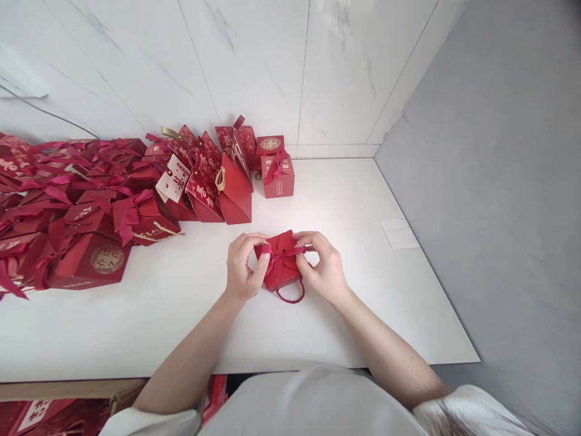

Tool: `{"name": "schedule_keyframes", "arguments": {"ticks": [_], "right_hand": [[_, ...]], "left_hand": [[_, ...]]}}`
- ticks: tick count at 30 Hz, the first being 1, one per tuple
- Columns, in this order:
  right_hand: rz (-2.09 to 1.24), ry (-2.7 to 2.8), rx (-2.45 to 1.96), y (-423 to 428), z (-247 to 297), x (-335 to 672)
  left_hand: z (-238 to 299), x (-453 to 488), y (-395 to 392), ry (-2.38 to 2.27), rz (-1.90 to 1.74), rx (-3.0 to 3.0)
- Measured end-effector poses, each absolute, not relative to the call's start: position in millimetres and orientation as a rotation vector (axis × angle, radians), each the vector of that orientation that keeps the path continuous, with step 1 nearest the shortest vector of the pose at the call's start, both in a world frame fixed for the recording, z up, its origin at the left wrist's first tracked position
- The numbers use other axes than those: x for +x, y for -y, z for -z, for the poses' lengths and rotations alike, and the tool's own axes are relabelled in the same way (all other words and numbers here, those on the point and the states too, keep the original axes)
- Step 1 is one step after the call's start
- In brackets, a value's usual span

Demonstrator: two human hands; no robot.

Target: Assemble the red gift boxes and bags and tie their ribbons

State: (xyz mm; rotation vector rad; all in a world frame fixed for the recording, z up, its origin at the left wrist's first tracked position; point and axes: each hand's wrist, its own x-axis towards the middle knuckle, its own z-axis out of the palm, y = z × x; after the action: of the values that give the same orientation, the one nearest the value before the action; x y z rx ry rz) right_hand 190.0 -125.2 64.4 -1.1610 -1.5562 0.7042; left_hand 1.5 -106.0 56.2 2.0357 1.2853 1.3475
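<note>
A small red gift box (285, 275) with overlapping curved flaps sits on the white table in front of me. A dark pink ribbon (278, 255) lies across its top, gathered into a bow or knot near the middle. My left hand (245, 265) pinches the ribbon's left part at the box's left side. On the other side, my right hand (323, 265) pinches the ribbon's right part between thumb and fingers. A red cord handle (292, 301) loops from the box's near side onto the table.
Many red gift boxes with ribbons (86, 248) crowd the table's left. Triangular red boxes (206, 188) stand beside them, with a cube-shaped box (278, 177) further right by the tiled wall (254, 66). A white square (399, 234) lies near the right edge. Below left is an open carton (124, 390).
</note>
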Motion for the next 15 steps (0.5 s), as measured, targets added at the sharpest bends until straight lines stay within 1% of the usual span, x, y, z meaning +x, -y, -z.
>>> {"name": "schedule_keyframes", "arguments": {"ticks": [3, 10, 15], "right_hand": [[-0.670, 1.508, -1.202, 126.6, -62.8, 189.9], [-0.553, 1.588, -1.250, 128.0, -60.7, 186.3], [-0.670, 1.512, -1.285, 129.0, -61.5, 184.1]], "left_hand": [[-58.6, 4.3, 110.0, -1.324, -1.357, 2.123], [-56.7, 7.6, 114.5, -1.386, -1.381, 2.033], [-55.7, 8.6, 114.6, -1.419, -1.371, 2.108]]}}
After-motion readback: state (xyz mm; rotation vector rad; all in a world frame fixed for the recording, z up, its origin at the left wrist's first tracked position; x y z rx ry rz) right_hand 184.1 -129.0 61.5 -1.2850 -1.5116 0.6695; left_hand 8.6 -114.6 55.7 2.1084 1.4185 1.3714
